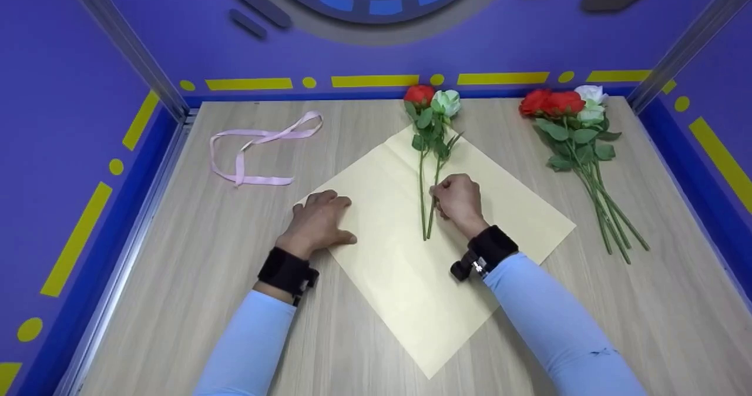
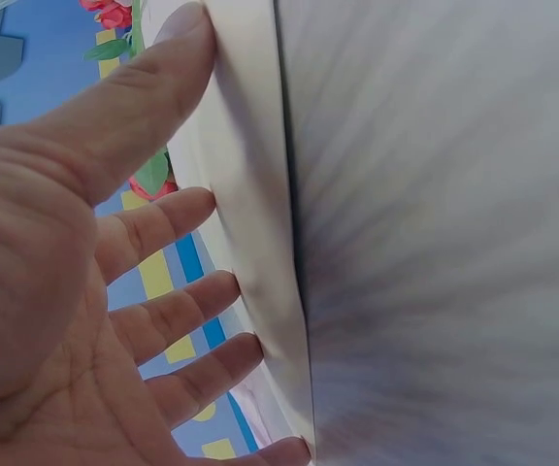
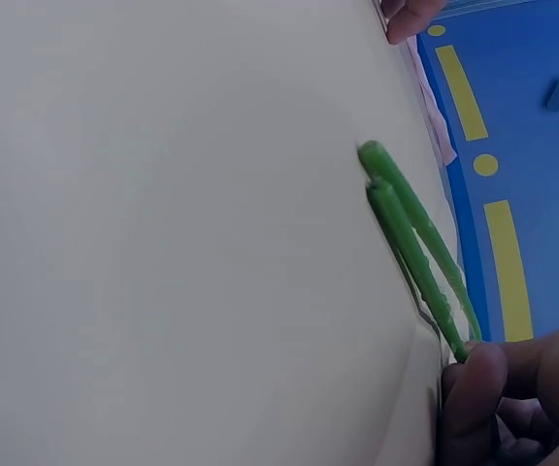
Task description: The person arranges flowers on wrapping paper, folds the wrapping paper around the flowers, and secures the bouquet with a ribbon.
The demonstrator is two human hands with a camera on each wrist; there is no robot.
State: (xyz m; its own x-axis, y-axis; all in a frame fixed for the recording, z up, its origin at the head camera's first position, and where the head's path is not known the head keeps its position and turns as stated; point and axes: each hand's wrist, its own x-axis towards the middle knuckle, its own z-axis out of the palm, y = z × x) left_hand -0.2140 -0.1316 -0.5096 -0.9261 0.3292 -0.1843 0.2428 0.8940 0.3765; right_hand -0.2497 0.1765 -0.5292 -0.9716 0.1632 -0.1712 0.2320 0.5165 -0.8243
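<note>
A square sheet of cream wrapping paper [image 1: 411, 302] lies on the table with one corner toward the person. On its upper part are a red rose [image 1: 419, 94] and a pale green-white rose [image 1: 447, 102], side by side, their heads past the far corner. The right hand [image 1: 460, 201] pinches the green-white rose's stem; in the right wrist view the two green stems [image 3: 411, 248] end close together beyond the fingertips. With fingers spread, the left hand [image 1: 317, 220] rests on the paper's left corner, and the left wrist view shows its fingertips [image 2: 223, 284] touching the sheet.
To the right lies a bunch of red and white roses [image 1: 581, 131] with crossed stems. A loose pink ribbon [image 1: 264, 180] curls at the back left of the wooden table [image 1: 176, 290]. Blue panels [image 1: 499, 49] with yellow marks border the table's back and sides.
</note>
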